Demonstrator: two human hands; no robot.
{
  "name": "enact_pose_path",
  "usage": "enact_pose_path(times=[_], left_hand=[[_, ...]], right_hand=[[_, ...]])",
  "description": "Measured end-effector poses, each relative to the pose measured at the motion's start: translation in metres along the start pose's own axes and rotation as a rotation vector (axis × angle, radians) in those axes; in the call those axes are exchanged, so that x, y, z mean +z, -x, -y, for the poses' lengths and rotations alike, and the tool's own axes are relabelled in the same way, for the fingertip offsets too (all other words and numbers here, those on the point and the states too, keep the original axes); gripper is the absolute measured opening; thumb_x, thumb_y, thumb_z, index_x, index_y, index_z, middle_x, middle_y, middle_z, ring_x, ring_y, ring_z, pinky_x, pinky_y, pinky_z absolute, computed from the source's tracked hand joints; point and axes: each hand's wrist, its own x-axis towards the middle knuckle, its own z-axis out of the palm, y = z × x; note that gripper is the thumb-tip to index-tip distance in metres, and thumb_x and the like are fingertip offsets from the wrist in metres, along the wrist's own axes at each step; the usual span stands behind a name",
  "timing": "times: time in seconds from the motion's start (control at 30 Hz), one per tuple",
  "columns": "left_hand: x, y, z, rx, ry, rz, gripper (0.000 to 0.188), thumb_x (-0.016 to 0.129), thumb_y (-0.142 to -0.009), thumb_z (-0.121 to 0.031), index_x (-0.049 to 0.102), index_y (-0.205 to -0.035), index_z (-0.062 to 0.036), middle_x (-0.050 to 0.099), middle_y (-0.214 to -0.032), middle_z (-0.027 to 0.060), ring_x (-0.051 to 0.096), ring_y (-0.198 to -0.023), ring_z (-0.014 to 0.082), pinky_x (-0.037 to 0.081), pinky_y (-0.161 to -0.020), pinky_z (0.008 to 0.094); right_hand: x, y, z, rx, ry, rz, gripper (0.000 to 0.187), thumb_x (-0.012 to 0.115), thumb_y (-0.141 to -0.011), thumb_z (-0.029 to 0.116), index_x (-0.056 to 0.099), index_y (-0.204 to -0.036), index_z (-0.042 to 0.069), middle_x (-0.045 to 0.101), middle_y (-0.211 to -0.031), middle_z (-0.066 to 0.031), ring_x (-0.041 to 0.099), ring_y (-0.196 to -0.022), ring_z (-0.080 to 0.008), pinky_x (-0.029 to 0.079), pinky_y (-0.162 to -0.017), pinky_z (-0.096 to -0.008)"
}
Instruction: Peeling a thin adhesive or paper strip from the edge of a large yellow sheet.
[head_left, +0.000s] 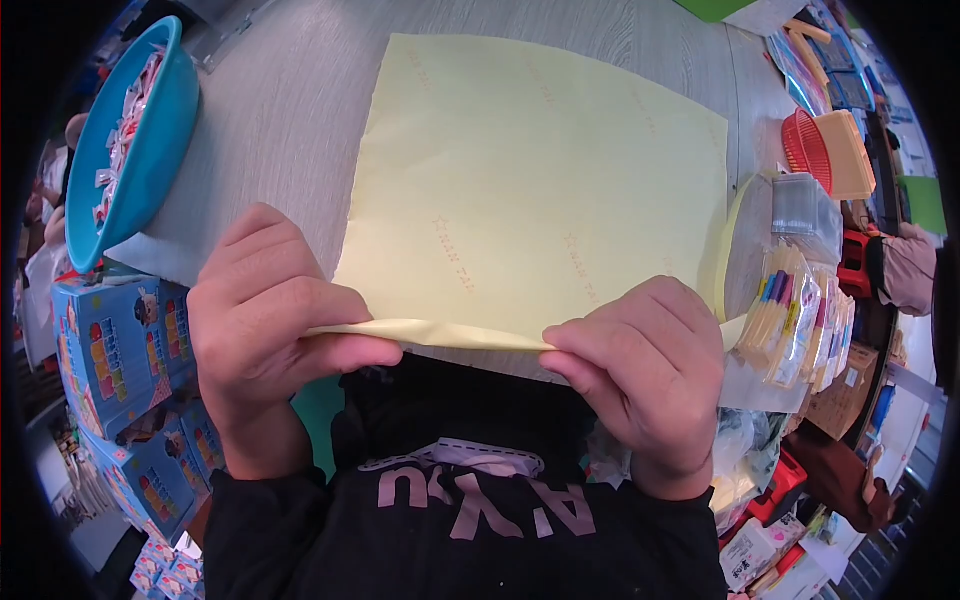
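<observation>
being pinched between thumb and fingers of the left hand (265, 310) and the right hand (650, 370), the near edge of the yellow sheet (540, 180) spread over the grey table (270, 110) is apparently being folded or rolled; an even, straight turn is probably being called for next.
</observation>
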Motion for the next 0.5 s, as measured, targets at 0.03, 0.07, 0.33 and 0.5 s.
enact_pose_path(times=[0.03,0.07,0.33,0.5], left_hand=[[0.001,0.002,0.001,0.001,0.03,-0.01,0.041,0.079,-0.063,-0.045,0.062,-0.064,-0.0073,0.044,-0.053,-0.0006,0.044,-0.048,0.0164,0.033,-0.053,0.0297],[0.001,0.003,0.002,0.001,0.059,-0.02,0.041,0.08,-0.063,-0.044,0.062,-0.064,-0.0071,0.044,-0.052,-0.0006,0.044,-0.047,0.0159,0.033,-0.053,0.0296],[0.006,-0.007,-0.016,-0.014,-0.162,-0.026,0.041,0.076,-0.07,-0.046,0.066,-0.074,-0.007,0.056,-0.067,0.001,0.054,-0.064,0.018,0.039,-0.063,0.033],[0.009,-0.014,-0.03,0.077,-0.233,0.14,0.037,0.073,-0.074,-0.044,0.069,-0.078,-0.007,0.061,-0.072,0.0027,0.058,-0.071,0.0209,0.041,-0.066,0.0353]], right_hand=[[0.0,0.001,0.001,0.001,0.0,0.0,0.018,0.079,-0.068,0.018,0.067,-0.076,0.007,0.06,-0.065,-0.0027,0.053,-0.059,-0.0216,0.039,-0.054,-0.0321],[0.0,0.002,0.001,-0.008,0.015,-0.004,0.018,0.079,-0.068,0.018,0.068,-0.076,0.007,0.06,-0.065,-0.0023,0.053,-0.059,-0.0215,0.039,-0.054,-0.0322],[0.003,0.004,0.0,-0.035,0.04,0.018,0.017,0.079,-0.067,0.016,0.067,-0.077,0.007,0.058,-0.066,-0.0016,0.053,-0.06,-0.0211,0.039,-0.054,-0.0331],[0.003,0.002,0.0,-0.055,0.043,0.028,0.018,0.079,-0.066,0.016,0.067,-0.076,0.007,0.058,-0.067,-0.0015,0.053,-0.06,-0.021,0.04,-0.055,-0.0335]])
